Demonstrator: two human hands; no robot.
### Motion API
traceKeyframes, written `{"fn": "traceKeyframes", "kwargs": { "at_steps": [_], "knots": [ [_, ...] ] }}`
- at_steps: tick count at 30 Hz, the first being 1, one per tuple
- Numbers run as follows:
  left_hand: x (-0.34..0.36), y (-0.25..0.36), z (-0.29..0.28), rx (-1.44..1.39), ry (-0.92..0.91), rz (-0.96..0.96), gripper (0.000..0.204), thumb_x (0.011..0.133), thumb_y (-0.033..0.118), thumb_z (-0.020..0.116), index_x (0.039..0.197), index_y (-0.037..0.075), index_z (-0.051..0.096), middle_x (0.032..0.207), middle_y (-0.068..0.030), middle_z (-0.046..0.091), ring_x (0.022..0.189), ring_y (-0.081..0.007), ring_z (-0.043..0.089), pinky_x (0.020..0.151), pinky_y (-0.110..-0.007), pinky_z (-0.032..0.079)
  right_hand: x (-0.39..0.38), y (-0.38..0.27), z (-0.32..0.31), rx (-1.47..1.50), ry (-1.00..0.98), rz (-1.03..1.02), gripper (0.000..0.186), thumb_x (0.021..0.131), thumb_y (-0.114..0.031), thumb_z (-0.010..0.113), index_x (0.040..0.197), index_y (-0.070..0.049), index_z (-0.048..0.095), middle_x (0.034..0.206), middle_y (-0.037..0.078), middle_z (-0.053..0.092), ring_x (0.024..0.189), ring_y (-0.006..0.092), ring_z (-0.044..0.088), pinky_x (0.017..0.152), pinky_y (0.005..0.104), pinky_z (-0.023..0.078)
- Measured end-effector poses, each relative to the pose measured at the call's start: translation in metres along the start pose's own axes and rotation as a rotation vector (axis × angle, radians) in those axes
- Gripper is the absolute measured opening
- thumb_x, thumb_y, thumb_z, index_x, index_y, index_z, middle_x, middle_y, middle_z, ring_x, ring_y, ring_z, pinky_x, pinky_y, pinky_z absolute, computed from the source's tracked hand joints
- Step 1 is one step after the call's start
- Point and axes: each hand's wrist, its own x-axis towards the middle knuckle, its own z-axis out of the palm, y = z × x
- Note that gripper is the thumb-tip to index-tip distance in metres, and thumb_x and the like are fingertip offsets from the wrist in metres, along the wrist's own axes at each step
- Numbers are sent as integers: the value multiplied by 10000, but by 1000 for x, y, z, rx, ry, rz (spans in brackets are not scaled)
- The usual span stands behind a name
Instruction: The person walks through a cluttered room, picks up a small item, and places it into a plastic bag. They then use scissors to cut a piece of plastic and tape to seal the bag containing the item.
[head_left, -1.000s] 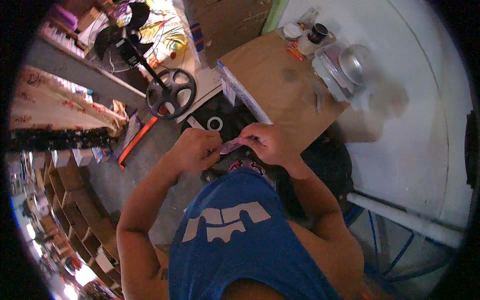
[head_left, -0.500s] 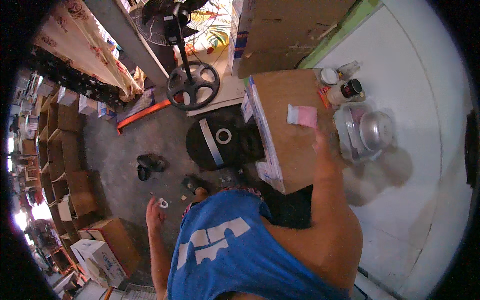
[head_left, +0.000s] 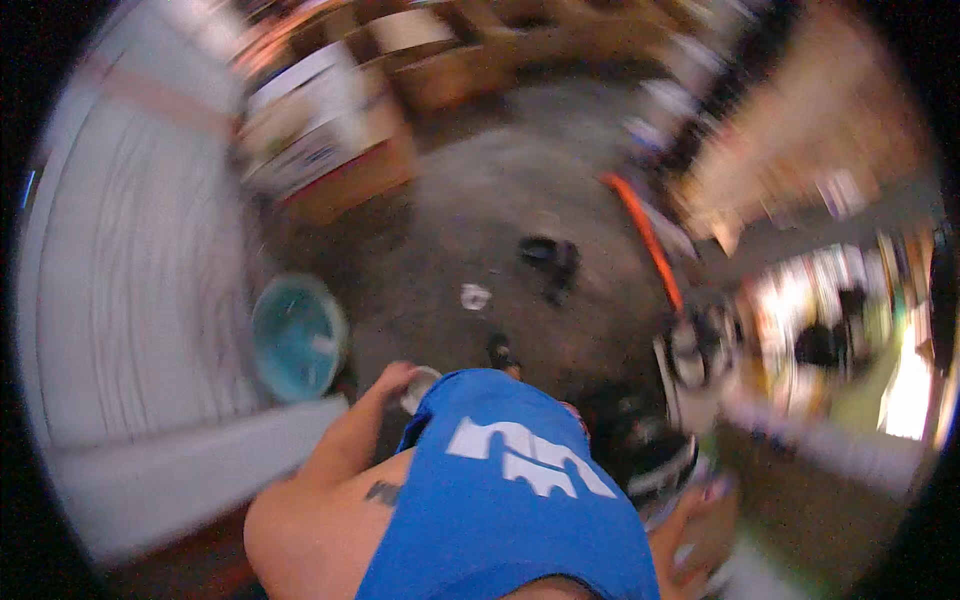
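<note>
Blur covers much of this moment. My left hand [head_left: 393,379] is in front of my left side, fingers closed at the rim of a pale round thing [head_left: 421,389]; its kind is unclear. My right hand [head_left: 703,497] is low on the right, beside the black stool [head_left: 635,455] with its light band and near the brown cardboard-topped table [head_left: 800,490]. Its fingers are smeared, so I cannot make out what they hold. A small white ring [head_left: 475,296] lies on the grey floor ahead of my foot.
A teal basin [head_left: 298,338] stands left beside a white ledge [head_left: 200,480]. Cardboard boxes [head_left: 325,130] are at the far left. Dark footwear [head_left: 550,262] lies on the floor. An orange bar [head_left: 648,240] and the fan base [head_left: 695,350] are on the right.
My view has swung left, so the table and stool now sit at the right. My right hand has left the pink-and-white packet's side; a pale round thing now shows at my left hand.
</note>
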Motion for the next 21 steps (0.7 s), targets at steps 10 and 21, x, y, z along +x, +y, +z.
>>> {"fn": "traceKeyframes", "kwargs": {
  "at_steps": [10, 21],
  "knots": [
    [13, 68, -151, -859, 568, -7, 358, 869, 39, 538, 1210, 82, 640, 884, -38, 642, 646, -127, 567, 527, -299, 471, -19, -560, 246, 224, -1075, -677, 254, 880, -193, 683, 1064, -24, 642, 927, 77, 632, 773, 193, 610, 627, 349, 531],
    [-27, -176, -105, -226, 255, -483, 210, 755, 275, 648, 853, 111, 735, 852, -151, 707, 756, -345, 689, 649, -474, 540, -275, -900, 388, -413, -1166, -1192, 247, 818, -250, 685, 972, -63, 734, 871, 110, 728, 787, 222, 692, 713, 358, 547]
  ]
}}
